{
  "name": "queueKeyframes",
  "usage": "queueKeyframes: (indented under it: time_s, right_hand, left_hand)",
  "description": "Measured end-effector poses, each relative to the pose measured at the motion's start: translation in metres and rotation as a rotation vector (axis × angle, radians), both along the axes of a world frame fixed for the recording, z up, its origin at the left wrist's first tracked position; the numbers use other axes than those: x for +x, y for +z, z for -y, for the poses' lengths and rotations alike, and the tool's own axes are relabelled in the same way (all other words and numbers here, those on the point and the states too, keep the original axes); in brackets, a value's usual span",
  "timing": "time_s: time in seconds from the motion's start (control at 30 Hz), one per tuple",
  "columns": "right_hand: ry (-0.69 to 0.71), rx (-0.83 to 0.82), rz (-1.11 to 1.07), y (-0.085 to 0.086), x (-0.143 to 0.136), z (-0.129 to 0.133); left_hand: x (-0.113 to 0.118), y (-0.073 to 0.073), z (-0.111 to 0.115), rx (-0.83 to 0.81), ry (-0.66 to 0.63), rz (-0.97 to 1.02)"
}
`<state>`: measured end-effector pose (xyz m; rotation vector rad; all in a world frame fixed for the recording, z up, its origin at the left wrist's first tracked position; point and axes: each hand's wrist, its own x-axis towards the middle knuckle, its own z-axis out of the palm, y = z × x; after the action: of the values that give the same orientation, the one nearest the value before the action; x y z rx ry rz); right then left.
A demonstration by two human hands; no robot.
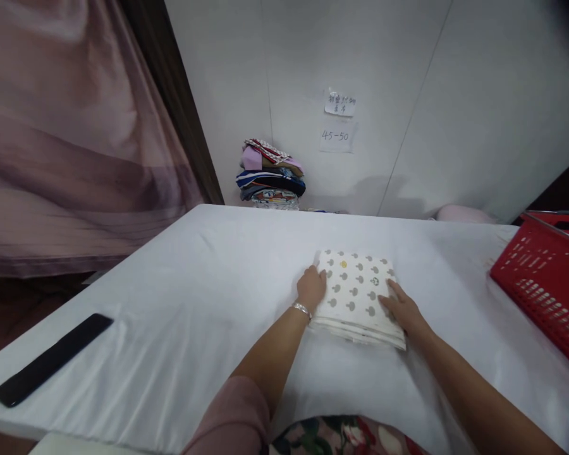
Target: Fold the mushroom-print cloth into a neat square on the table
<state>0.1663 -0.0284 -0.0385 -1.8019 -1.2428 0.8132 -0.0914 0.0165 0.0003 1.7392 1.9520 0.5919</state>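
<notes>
A folded white cloth point(355, 294) with a grey pattern lies on the white-covered table point(194, 272), its layered edge towards me. At its left side is my left hand point(312, 287), fingers curled against the edge, with a silver bracelet on the wrist. My right hand point(403, 309) rests at the cloth's right side, thumb and fingers apart, the thumb on top of the fabric. The cloth lies flat between both hands.
A long black object point(52, 360) lies at the table's left. At the right edge stands a red plastic basket point(545, 284). Stacked folded fabrics point(271, 177) rise behind the far edge, near the wall with paper labels point(337, 136). A pink curtain point(76, 126) hangs at left.
</notes>
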Motion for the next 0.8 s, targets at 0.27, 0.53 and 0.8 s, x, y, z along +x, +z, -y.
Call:
queueKeyframes:
  time_s: [0.27,0.53,0.8]
  right_hand:
    - [0.314,0.108,0.028,0.016,-0.018,-0.019]
    - [0.393,0.109,0.036,0.021,-0.023,-0.040]
    - [0.224,0.179,-0.007,0.028,-0.030,-0.035]
  left_hand:
    - [-0.035,-0.004,0.049,-0.084,0.131,0.235]
    - [-0.037,-0.002,0.061,0.019,0.272,0.374]
    - [-0.045,0.019,0.016,0.158,0.191,0.431]
